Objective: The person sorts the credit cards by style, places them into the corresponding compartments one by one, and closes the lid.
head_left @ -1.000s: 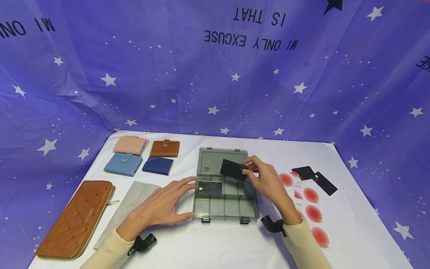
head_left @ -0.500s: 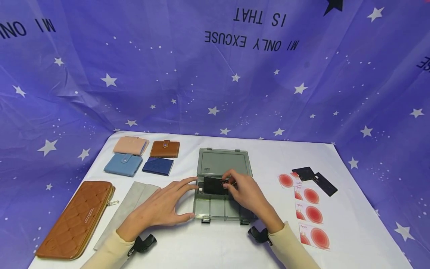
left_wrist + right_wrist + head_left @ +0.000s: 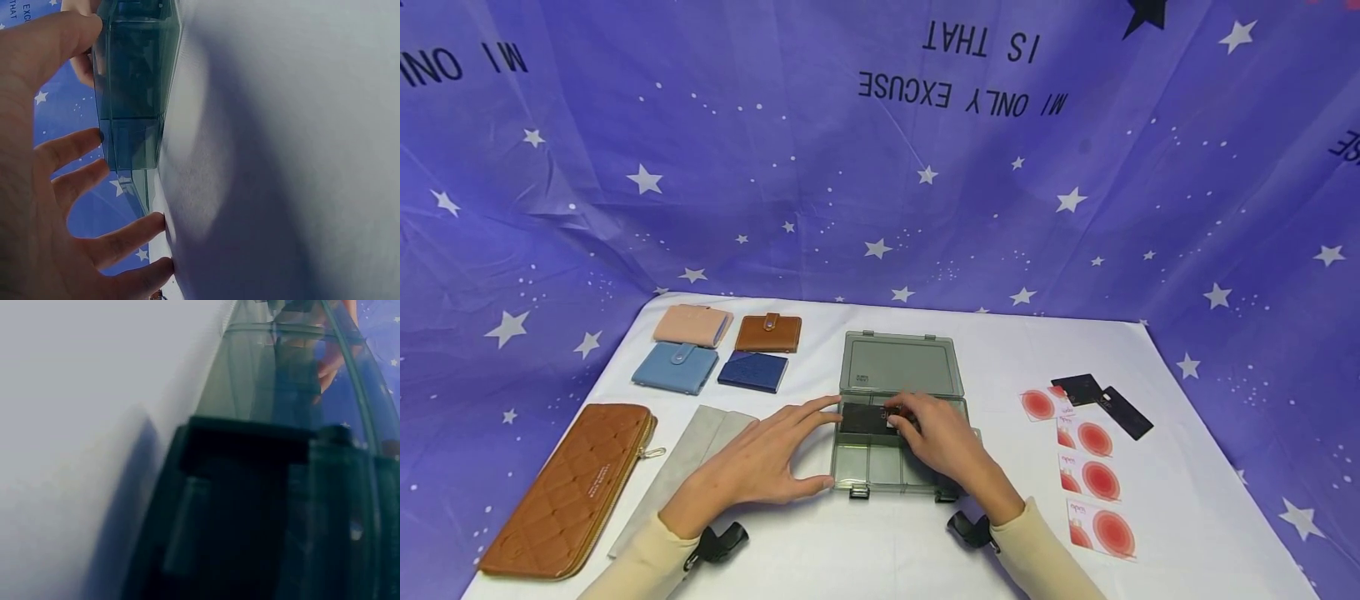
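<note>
While your left hand lay spread beside the grey divided box, its fingers were straight, the forefinger touching the box's left wall up near the hinge and the thumb against the near left corner; the left wrist view showed the same loose spread of fingers along the box's side. Your right hand reached into the box from the near right, its fingertips curled down onto a black card that lay flat in the far left compartment, just below the opened lid; whether you pinched the card or only pressed it, I could not tell. The right wrist view gave little beyond the box's wall and a dark latch close up.

On the white table four small wallets sat at the far left, with a long brown quilted wallet and a grey sleeve nearer you. At the right lay four cards with red circles and two more black cards
</note>
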A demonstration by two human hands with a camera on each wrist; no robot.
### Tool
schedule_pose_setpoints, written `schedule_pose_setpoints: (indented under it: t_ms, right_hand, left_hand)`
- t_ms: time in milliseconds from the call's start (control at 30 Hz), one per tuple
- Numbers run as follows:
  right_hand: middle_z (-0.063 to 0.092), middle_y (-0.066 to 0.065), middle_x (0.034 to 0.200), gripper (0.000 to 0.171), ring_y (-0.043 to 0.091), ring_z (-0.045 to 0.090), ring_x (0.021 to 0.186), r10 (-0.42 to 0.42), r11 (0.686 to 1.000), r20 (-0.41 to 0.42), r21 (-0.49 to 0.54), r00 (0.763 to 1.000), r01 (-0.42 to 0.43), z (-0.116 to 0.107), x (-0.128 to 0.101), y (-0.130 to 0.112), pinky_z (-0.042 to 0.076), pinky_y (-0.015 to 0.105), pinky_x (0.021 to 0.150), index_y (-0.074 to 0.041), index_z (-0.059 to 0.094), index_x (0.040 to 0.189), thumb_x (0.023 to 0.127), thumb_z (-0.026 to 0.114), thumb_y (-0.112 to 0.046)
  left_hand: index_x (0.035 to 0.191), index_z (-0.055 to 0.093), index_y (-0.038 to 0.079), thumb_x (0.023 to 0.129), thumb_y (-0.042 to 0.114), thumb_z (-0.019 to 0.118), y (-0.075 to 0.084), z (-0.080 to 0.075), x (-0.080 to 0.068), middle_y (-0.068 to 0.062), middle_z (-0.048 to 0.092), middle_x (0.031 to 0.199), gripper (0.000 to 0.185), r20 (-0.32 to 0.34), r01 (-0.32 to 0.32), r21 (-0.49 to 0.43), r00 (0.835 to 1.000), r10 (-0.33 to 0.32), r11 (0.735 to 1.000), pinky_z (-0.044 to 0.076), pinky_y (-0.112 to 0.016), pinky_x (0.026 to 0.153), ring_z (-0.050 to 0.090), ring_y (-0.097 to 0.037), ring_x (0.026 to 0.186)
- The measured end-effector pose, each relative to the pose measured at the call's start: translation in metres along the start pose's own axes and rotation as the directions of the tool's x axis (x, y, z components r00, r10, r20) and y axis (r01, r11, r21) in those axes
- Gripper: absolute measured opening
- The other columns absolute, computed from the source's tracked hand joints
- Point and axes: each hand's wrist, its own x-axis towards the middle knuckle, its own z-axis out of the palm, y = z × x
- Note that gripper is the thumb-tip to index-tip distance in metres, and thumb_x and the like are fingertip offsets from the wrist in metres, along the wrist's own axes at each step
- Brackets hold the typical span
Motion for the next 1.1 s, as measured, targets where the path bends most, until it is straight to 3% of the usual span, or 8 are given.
schedule_pose_setpoints:
  t_ms: [167,533,667,767,933,1100]
  right_hand:
    - [0.075,0.005,0.121,0.030,0.027,0.073,0.108,0.021,0.999,0.020,-0.040,1.000,-0.020,0.002,-0.001,-0.002,0.058,0.050,0.087,-0.019,0.077,0.131,0.109,0.065,-0.036]
    - [0.071,0.007,0.124,0.036,0.029,0.071,0.114,-0.019,0.991,0.076,-0.131,0.997,0.029,0.002,-0.005,-0.007,0.059,0.050,0.092,-0.015,0.075,0.131,0.110,0.061,-0.041]
    - [0.072,0.007,0.127,0.036,0.029,0.071,0.117,-0.016,0.994,0.080,-0.107,0.997,0.024,-0.008,-0.006,-0.006,0.058,0.051,0.094,-0.015,0.076,0.130,0.110,0.062,-0.041]
    - [0.074,0.005,0.127,0.033,0.027,0.072,0.114,-0.022,0.997,0.037,-0.078,0.999,0.025,-0.024,-0.006,0.000,0.059,0.050,0.092,-0.014,0.076,0.129,0.108,0.067,-0.038]
    - [0.076,0.006,0.124,0.034,0.027,0.073,0.110,-0.015,0.999,-0.098,-0.038,0.995,0.011,-0.063,-0.011,0.030,0.057,0.050,0.091,-0.012,0.074,0.133,0.105,0.073,-0.030]
    - [0.076,0.015,0.121,0.038,0.036,0.074,0.107,0.056,0.995,-0.181,-0.076,0.982,-0.071,-0.098,-0.027,0.088,0.056,0.057,0.089,-0.006,0.070,0.137,0.104,0.073,-0.024]
  left_hand:
    - [0.157,0.054,0.027,0.090,0.065,0.077,-0.001,-0.001,0.000,0.008,0.037,0.173,0.080,0.000,-0.014,0.000,1.000,0.014,1.000,0.055,-0.053,0.101,0.053,-0.023,0.145]
    - [0.157,0.054,0.025,0.091,0.065,0.076,0.000,0.000,0.000,0.006,0.038,0.173,0.081,0.000,-0.019,-0.011,1.000,0.019,1.000,0.054,-0.054,0.102,0.053,-0.025,0.145]
    - [0.157,0.054,0.026,0.089,0.063,0.078,0.000,0.000,0.001,0.006,0.038,0.173,0.081,-0.004,-0.014,-0.014,1.000,0.014,1.000,0.054,-0.055,0.101,0.054,-0.025,0.144]
    - [0.157,0.054,0.026,0.089,0.063,0.079,0.000,0.000,0.001,0.007,0.038,0.173,0.081,-0.005,-0.014,-0.008,1.000,0.014,1.000,0.055,-0.054,0.100,0.054,-0.025,0.144]
    - [0.156,0.055,0.025,0.089,0.063,0.079,0.001,0.000,0.001,0.007,0.038,0.173,0.081,-0.005,-0.019,0.000,1.000,0.019,1.000,0.055,-0.053,0.099,0.054,-0.025,0.144]
    - [0.155,0.056,0.025,0.089,0.063,0.079,0.001,0.000,0.002,0.006,0.038,0.172,0.080,-0.009,-0.015,-0.005,1.000,0.015,1.000,0.055,-0.054,0.099,0.055,-0.026,0.143]
